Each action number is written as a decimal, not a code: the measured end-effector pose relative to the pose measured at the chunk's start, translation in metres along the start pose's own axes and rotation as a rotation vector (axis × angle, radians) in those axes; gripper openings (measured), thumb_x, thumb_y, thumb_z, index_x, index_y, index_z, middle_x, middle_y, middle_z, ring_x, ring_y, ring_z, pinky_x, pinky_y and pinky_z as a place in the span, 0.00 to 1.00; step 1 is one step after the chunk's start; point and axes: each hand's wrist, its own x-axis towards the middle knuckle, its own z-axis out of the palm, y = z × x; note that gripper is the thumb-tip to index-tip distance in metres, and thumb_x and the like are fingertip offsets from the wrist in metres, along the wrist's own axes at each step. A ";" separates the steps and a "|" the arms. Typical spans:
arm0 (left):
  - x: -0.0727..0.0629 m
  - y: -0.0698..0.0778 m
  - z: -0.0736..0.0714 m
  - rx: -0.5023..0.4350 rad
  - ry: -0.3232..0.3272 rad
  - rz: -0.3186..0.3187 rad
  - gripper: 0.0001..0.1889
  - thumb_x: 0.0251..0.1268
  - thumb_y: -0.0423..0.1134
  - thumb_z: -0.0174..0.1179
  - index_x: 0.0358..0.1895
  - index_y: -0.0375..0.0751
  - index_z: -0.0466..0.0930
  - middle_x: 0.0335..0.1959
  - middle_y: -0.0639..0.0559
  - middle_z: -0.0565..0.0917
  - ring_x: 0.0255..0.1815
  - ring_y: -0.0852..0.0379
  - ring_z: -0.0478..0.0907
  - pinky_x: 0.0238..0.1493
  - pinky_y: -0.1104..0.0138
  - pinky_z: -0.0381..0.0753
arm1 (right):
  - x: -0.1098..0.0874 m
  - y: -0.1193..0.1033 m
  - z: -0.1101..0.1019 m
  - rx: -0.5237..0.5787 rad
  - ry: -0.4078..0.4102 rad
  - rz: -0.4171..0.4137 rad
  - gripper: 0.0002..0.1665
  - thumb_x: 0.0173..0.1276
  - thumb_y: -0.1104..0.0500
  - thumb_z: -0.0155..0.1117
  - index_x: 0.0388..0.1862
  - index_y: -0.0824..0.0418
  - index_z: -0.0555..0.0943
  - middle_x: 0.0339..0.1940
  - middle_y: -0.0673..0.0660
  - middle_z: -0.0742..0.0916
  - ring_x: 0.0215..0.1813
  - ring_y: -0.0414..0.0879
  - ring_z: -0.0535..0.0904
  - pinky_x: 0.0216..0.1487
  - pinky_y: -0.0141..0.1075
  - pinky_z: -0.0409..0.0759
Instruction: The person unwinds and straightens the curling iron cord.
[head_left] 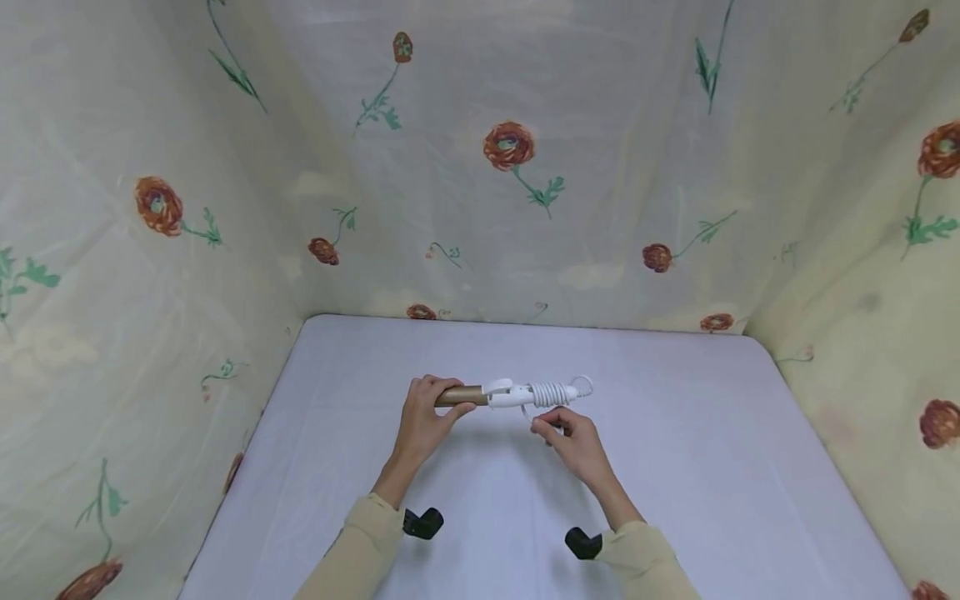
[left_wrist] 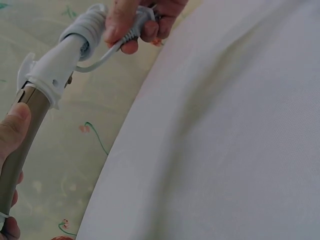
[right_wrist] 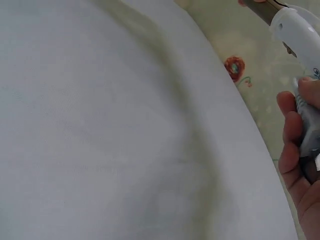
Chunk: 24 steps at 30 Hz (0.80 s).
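Backdrop: cloth printed with red flowers and green stems, hung on three sides of the work area.
Surface: a flat top under a pale lilac sheet, reaching to the cloth at the back.
Curling iron: held level above the middle of the surface, bronze barrel toward the person's left, white handle toward the right, with the white cord wound in coils round the handle.
Left hand: its grip is closed round the bronze barrel, thumb lying along it in the left wrist view.
Right hand: just below the handle end, its grip pinching the plug end of the cord.
Sleeves: beige, at both wrists.
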 end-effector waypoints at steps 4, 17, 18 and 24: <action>0.000 0.000 0.000 0.003 0.004 0.014 0.20 0.48 0.53 0.70 0.45 0.51 0.83 0.39 0.53 0.80 0.40 0.57 0.70 0.41 0.62 0.74 | 0.004 -0.002 -0.003 0.071 -0.091 0.068 0.13 0.67 0.54 0.63 0.39 0.65 0.80 0.36 0.60 0.87 0.38 0.53 0.81 0.36 0.34 0.79; -0.008 0.001 0.000 -0.006 -0.014 0.002 0.21 0.49 0.54 0.69 0.46 0.51 0.82 0.40 0.54 0.80 0.41 0.58 0.70 0.41 0.63 0.73 | 0.011 0.012 -0.001 0.118 -0.215 0.039 0.18 0.70 0.58 0.58 0.51 0.70 0.78 0.50 0.70 0.83 0.37 0.46 0.79 0.37 0.31 0.78; -0.007 0.001 0.000 -0.006 -0.012 0.005 0.21 0.49 0.54 0.69 0.46 0.51 0.82 0.40 0.54 0.80 0.41 0.58 0.70 0.41 0.63 0.74 | 0.012 0.012 -0.002 0.128 -0.228 0.029 0.18 0.71 0.58 0.57 0.51 0.71 0.78 0.51 0.70 0.83 0.38 0.48 0.80 0.37 0.31 0.78; -0.007 0.001 -0.004 -0.024 -0.027 0.011 0.21 0.49 0.55 0.68 0.46 0.51 0.82 0.40 0.53 0.80 0.41 0.57 0.70 0.43 0.61 0.73 | 0.014 0.014 -0.002 0.136 -0.237 0.010 0.17 0.69 0.60 0.59 0.51 0.70 0.77 0.50 0.69 0.83 0.47 0.55 0.81 0.45 0.37 0.80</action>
